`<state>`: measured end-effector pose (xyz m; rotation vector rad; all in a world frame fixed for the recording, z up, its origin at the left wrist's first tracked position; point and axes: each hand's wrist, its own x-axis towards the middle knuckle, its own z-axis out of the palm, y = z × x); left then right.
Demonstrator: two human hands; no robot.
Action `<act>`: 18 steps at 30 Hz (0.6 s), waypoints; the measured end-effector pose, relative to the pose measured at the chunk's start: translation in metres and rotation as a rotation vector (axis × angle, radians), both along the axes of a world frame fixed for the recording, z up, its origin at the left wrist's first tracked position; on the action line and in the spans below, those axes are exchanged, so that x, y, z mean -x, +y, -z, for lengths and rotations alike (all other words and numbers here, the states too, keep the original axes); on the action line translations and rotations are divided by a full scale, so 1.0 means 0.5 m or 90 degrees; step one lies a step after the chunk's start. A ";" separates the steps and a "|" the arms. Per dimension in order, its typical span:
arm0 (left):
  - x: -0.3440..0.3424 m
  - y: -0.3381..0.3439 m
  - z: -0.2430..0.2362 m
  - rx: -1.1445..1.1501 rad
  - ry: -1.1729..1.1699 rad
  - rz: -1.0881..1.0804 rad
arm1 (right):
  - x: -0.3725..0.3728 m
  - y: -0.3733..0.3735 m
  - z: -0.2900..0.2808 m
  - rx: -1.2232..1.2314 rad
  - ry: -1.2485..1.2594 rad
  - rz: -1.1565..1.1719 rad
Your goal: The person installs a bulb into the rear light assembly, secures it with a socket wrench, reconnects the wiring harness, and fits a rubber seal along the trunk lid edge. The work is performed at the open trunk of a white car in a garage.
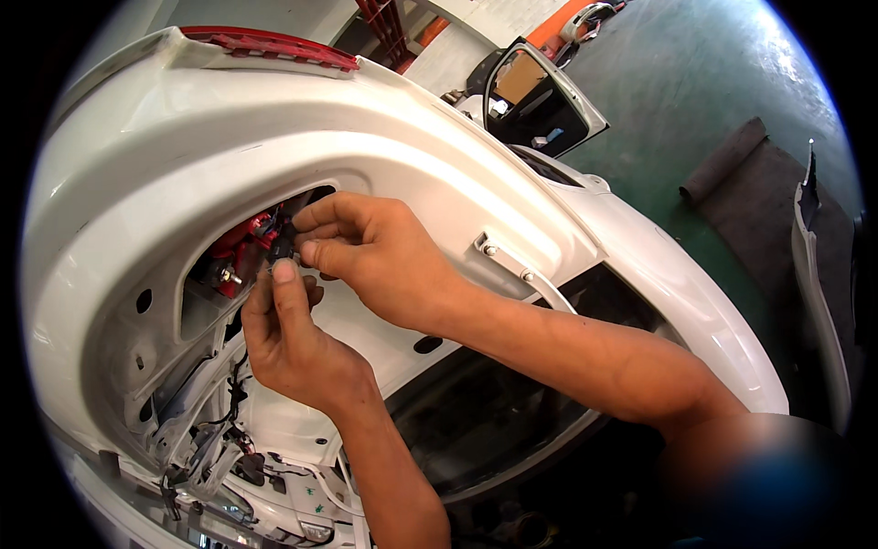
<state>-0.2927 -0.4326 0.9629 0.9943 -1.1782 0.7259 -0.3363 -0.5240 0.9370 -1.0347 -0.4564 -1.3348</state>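
Note:
My left hand [306, 352] and my right hand [389, 261] meet at a cutout in the inner side of a white car panel [430, 197]. Between their fingertips is a small black wire connector [284, 242], largely covered by the fingers. The right thumb and fingers pinch it from the right. From below, the left thumb and fingers close on its lower end. Behind the hands, inside the cutout, shows the red back of a lamp [240, 245] with thin wires. A threaded metal stud [227, 274] sticks out beside it.
A white bracket [512, 261] is bolted to the panel at the right. Wiring [240, 389] and metal parts lie at lower left. Beyond are a detached car door [590, 108], a dark mat [741, 210] on the green floor [677, 101], and a long white trim piece [809, 284].

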 end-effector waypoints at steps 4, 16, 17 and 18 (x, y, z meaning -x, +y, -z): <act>0.006 -0.002 -0.002 -0.004 0.021 -0.016 | 0.005 0.007 -0.002 -0.053 -0.046 -0.154; 0.009 -0.004 0.000 -0.006 -0.023 -0.052 | 0.000 0.011 0.004 -0.062 -0.063 -0.160; 0.008 -0.004 0.000 -0.007 -0.012 -0.055 | 0.000 0.010 0.006 -0.060 -0.065 -0.162; 0.007 -0.004 0.001 -0.011 -0.015 -0.037 | 0.000 0.010 0.007 -0.058 -0.067 -0.165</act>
